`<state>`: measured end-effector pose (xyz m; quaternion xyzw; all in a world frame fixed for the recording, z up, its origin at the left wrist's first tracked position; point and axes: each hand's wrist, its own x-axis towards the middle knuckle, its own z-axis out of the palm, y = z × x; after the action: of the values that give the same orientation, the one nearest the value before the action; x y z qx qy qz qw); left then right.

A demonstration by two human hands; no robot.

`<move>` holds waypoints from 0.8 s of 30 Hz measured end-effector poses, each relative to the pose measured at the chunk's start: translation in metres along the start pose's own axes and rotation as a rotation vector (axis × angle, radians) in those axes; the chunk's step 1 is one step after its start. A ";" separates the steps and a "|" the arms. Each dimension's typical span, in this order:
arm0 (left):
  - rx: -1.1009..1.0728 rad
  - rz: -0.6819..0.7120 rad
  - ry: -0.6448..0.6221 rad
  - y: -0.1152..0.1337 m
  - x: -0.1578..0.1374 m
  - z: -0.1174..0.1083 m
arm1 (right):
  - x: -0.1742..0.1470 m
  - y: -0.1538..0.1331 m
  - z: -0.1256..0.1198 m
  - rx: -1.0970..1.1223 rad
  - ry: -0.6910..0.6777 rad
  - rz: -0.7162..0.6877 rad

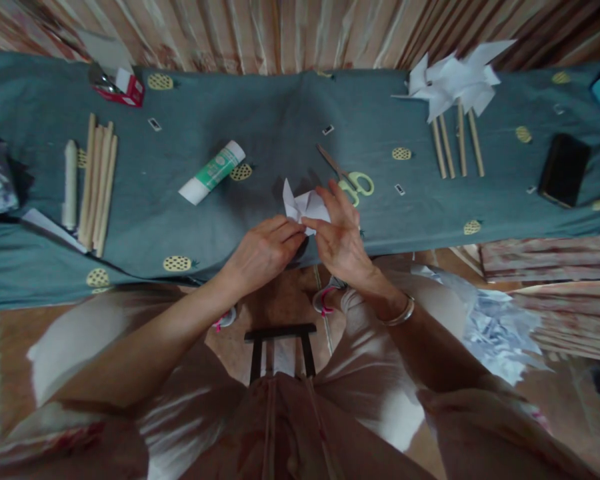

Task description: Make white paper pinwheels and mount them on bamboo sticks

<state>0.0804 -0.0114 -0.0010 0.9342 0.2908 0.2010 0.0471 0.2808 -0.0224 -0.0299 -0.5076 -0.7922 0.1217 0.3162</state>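
Note:
A small white paper pinwheel point(307, 203) is held between my two hands over the table's near edge, its blades partly folded up. My left hand point(267, 250) has its fingers closed on the pinwheel's left lower side. With thumb and fingers, my right hand point(343, 230) grips its right side, and the thumb presses near the centre. Just beyond my right hand lie scissors point(353, 180) with light green handles, partly covered by the fingers. A glue stick point(213, 172) with a green label lies to the left of the pinwheel.
Finished-looking paper pinwheels point(453, 80) on sticks lie at the back right, near a black phone point(564, 170). To the left are several wooden sticks point(97, 183), a white marker-like tube point(70, 183) and a red box point(120, 87). Paper scraps point(503, 327) fill a bag at lower right.

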 end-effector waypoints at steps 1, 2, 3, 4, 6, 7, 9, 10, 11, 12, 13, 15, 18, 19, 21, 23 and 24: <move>-0.002 0.000 -0.002 0.000 0.000 0.000 | 0.000 0.000 -0.001 0.002 -0.007 0.009; -0.002 0.001 -0.003 0.000 0.000 0.000 | -0.001 0.000 -0.002 0.002 -0.012 0.016; 0.001 0.003 -0.005 -0.001 0.000 0.000 | -0.001 0.001 -0.003 0.000 -0.017 0.022; 0.005 0.004 -0.008 -0.001 0.000 0.001 | -0.001 0.001 -0.004 -0.001 -0.019 0.024; 0.013 0.007 -0.008 -0.001 0.000 0.001 | -0.002 0.001 -0.008 0.005 -0.018 0.018; 0.015 0.006 -0.009 -0.001 0.000 0.001 | -0.001 0.001 -0.010 0.010 -0.017 0.014; 0.014 0.002 -0.005 -0.001 0.001 0.001 | 0.000 0.001 -0.014 0.024 -0.008 0.013; 0.013 0.000 -0.003 -0.001 0.001 0.002 | 0.001 0.001 -0.016 0.037 0.002 0.021; 0.012 -0.001 0.000 -0.001 0.001 0.002 | 0.002 0.001 -0.018 0.056 0.018 0.031; 0.012 -0.003 0.002 -0.001 0.000 0.002 | 0.003 0.002 -0.020 0.082 0.042 0.040; 0.014 -0.001 0.003 -0.001 0.000 0.002 | 0.005 0.002 -0.022 0.110 0.070 0.050; 0.018 0.003 0.001 -0.001 0.000 0.003 | 0.006 0.003 -0.025 0.148 0.120 0.074; 0.013 -0.001 -0.010 -0.001 -0.001 0.002 | 0.006 0.006 -0.027 0.135 0.167 0.130; 0.008 -0.005 -0.013 -0.001 -0.001 0.002 | 0.006 0.006 -0.027 0.128 0.177 0.153; 0.004 -0.010 -0.017 -0.001 -0.001 0.002 | 0.005 0.007 -0.025 0.126 0.191 0.194; 0.003 -0.006 -0.012 -0.002 -0.001 0.002 | 0.005 0.007 -0.024 0.128 0.187 0.225; 0.002 -0.002 -0.009 -0.002 -0.001 0.002 | 0.005 0.007 -0.024 0.126 0.178 0.231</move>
<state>0.0797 -0.0102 -0.0032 0.9348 0.2918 0.1965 0.0479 0.2992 -0.0183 -0.0131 -0.5835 -0.6881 0.1612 0.4000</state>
